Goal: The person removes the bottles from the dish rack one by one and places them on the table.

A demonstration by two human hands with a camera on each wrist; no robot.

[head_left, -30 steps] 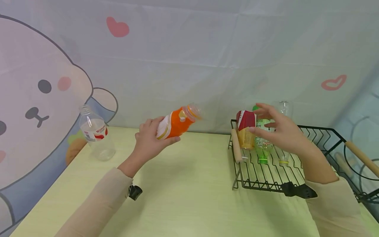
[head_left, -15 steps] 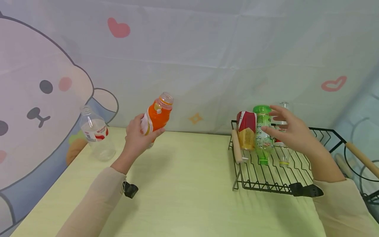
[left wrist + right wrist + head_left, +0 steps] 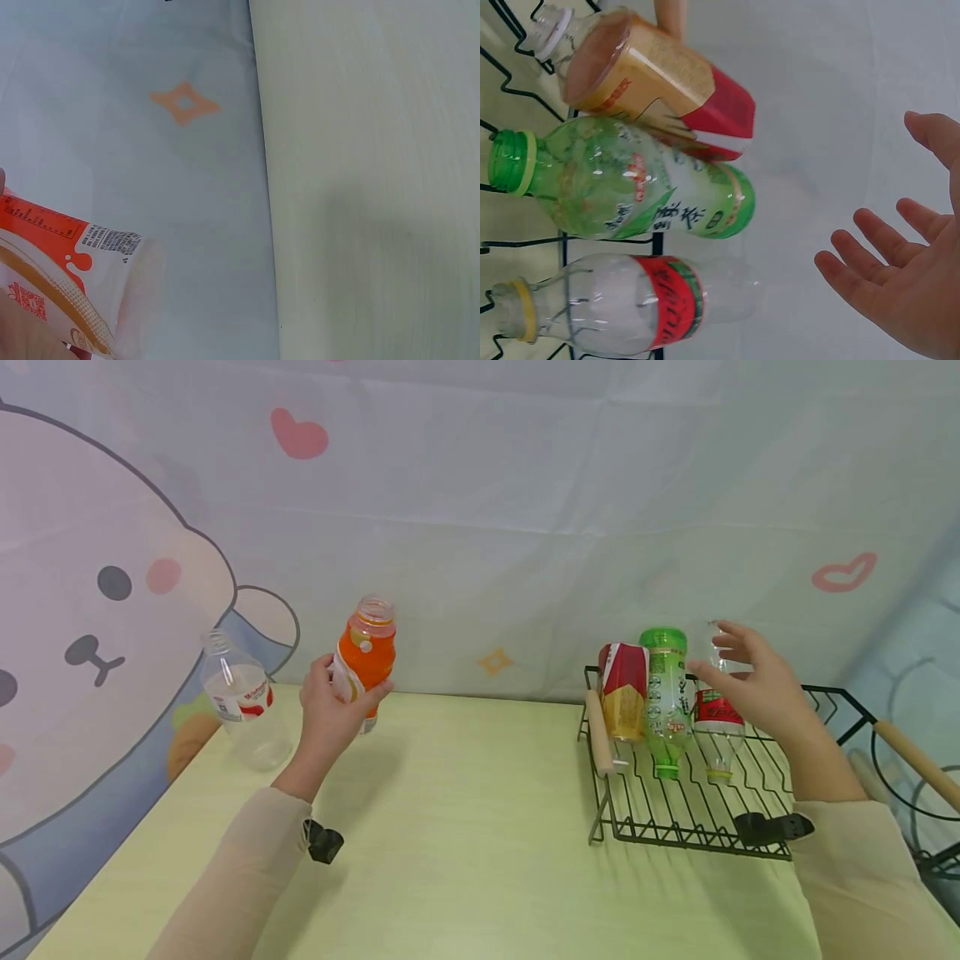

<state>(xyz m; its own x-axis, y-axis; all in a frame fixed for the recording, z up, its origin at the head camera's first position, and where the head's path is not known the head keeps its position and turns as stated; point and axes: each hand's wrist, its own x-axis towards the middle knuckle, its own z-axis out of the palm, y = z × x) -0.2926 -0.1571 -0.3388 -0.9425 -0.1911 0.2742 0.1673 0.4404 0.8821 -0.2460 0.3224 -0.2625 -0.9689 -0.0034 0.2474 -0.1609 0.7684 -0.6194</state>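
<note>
My left hand grips a bottle with an orange and white label, held above the table with its uncapped mouth upward. In the left wrist view only part of its label shows, at the lower left. My right hand holds nothing, its fingers spread beside an upside-down clear bottle with a red label. Left of that bottle stand an upside-down green bottle and a red and gold bottle. The right wrist view shows these three bottles apart from the fingers.
A black wire rack with wooden handles carries the three bottles at the right of the pale table. A large clear bottle stands at the table's left. Behind hangs a printed cloth.
My left hand has drawn the orange-labelled bottle leftward and turned it more upright. My right hand has shifted right, from in front of the green bottle to the red-labelled one.
</note>
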